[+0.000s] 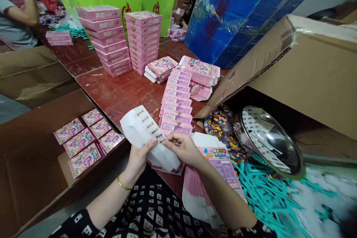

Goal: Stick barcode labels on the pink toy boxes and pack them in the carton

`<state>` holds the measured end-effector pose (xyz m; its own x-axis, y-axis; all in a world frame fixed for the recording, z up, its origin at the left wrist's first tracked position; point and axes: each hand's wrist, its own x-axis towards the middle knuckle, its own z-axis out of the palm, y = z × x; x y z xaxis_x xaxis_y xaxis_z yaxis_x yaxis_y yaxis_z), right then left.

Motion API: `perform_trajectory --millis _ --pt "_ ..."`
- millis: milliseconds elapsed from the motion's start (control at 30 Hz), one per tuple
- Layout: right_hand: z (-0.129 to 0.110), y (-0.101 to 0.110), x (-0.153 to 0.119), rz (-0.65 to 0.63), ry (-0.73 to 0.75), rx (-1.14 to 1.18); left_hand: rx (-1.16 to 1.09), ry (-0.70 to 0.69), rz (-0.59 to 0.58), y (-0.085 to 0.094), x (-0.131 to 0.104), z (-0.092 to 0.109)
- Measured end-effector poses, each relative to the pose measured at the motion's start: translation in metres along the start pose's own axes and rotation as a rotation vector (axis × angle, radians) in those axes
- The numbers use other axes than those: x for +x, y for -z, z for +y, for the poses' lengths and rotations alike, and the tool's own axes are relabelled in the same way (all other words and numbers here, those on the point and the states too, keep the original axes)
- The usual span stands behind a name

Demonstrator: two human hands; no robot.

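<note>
My left hand grips a white sticker sheet at its lower part, thumb on top. A column of small gold-and-dark stickers runs along the sheet. My right hand pinches at the lowest sticker, fingertips together on the sheet. Under the sheet lies a pink box, mostly hidden. Just beyond my hands, a row of overlapping pink cartons shows barcodes on their end flaps. Below my right forearm is a pile of flat pink cartons with white flaps.
Two stacks of pink boxes stand at the back of the red table. A brown carton with packed boxes is at left. A metal bowl, teal plastic pieces and a tilted carton are at right. Another person's arm shows far left.
</note>
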<state>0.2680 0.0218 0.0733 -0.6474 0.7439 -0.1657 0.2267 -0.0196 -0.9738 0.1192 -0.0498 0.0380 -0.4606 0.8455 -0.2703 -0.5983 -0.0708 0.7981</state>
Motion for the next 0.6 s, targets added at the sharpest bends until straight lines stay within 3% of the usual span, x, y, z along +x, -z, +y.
perform_trajectory --millis 133,233,333,433,533,600 --pt "0.004 0.001 -0.007 0.087 0.103 -0.184 0.064 -0.030 -0.077 0.006 0.005 0.013" --pt "0.003 -0.002 -0.012 0.165 0.203 -0.321 0.072 -0.075 -0.044 0.004 0.007 0.016" --pt "0.005 -0.012 -0.016 0.341 0.312 -0.295 0.007 -0.089 0.026 -0.004 0.006 0.012" --pt "0.009 -0.020 -0.021 0.515 0.554 -0.337 -0.058 -0.085 0.057 -0.011 0.005 0.010" --pt "0.008 -0.019 -0.025 0.491 0.732 -0.363 -0.079 -0.097 0.070 -0.011 0.004 0.011" --pt "0.004 -0.018 -0.023 0.457 0.661 -0.238 -0.070 -0.098 0.075 -0.010 0.003 0.010"
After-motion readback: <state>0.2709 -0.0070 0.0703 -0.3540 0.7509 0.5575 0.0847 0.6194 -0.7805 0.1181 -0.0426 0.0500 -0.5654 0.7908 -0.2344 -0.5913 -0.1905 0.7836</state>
